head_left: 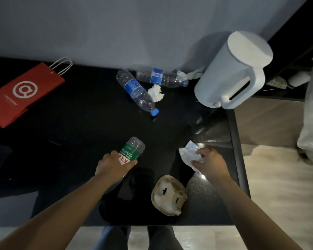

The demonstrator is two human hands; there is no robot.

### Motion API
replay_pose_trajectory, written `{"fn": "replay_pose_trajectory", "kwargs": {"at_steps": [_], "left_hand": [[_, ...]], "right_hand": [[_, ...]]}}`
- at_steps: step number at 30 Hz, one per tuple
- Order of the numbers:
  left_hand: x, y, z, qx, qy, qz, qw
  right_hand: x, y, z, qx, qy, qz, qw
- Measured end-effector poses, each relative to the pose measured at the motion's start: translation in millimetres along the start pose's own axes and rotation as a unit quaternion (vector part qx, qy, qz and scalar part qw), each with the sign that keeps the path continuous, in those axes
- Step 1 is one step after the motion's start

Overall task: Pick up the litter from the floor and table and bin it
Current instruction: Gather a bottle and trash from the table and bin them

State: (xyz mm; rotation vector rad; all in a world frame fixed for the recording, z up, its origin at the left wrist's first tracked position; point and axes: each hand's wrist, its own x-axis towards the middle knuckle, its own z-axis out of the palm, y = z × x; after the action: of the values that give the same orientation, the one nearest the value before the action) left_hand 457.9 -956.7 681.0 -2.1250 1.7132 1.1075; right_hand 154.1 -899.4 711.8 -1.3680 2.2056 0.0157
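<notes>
Head view: left hand (114,165) was wrapped round the green-label water bottle (132,150), lower centre, over the black table (79,123); couldn't tell if it was lifted. Right hand (210,161) had fingers curled on the crumpled white paper (188,153), near the table's right edge. Stained pulp cup carrier (168,194) lay between the forearms. Front blue-label bottle (137,91), rear blue-label bottle (161,78) and tissue wad (156,92) lay upper centre, beside the white kettle (233,73). Red paper bag (22,92) was upper left.
</notes>
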Motion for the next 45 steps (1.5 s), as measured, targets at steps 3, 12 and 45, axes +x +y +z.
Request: {"fn": "replay_pose_trajectory", "kwargs": {"at_steps": [3, 12, 45], "left_hand": [[-3, 3, 3, -0.006, 0.005, -0.01, 1.0], [-11, 7, 4, -0.013, 0.013, -0.012, 1.0], [-5, 0, 6, -0.003, 0.012, 0.003, 1.0]], "right_hand": [[7, 10, 8, -0.012, 0.046, -0.009, 0.999], [27, 21, 33, -0.061, -0.034, -0.041, 0.997], [-90, -20, 95, -0.053, -0.047, -0.159, 0.985]]}}
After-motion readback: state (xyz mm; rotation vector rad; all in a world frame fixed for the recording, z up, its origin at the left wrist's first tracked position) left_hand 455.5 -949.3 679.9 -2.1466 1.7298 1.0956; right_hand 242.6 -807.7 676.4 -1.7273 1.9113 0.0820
